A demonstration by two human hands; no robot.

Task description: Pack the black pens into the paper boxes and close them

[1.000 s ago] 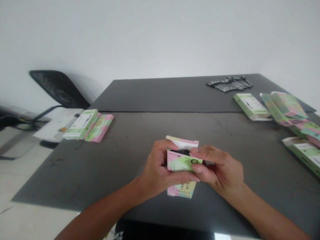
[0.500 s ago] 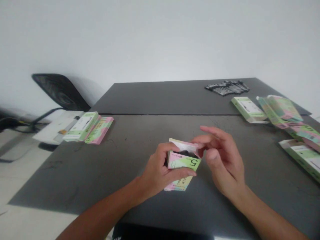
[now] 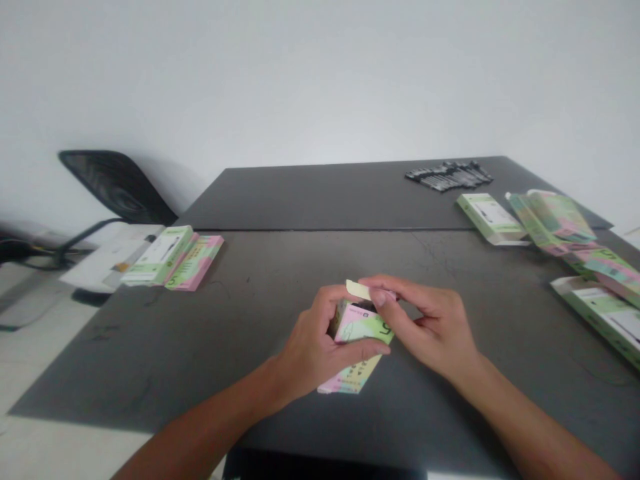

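A small pink, green and yellow cardboard box is held tilted above the near part of the dark table. My left hand wraps round its left side, thumb across the front. The top end is partly open, and dark contents show in the gap. My right hand pinches the box's top flap between thumb and fingers, folding it over the opening. What the dark contents are, I cannot make out.
Two closed boxes lie at the table's left edge. Several more boxes are heaped on the right. A pile of black pens or similar thin items lies at the back. A black chair stands beyond the left edge.
My right hand has moved left onto the box and closed on its top flap, which is now bent over the opening. My left hand keeps its hold.
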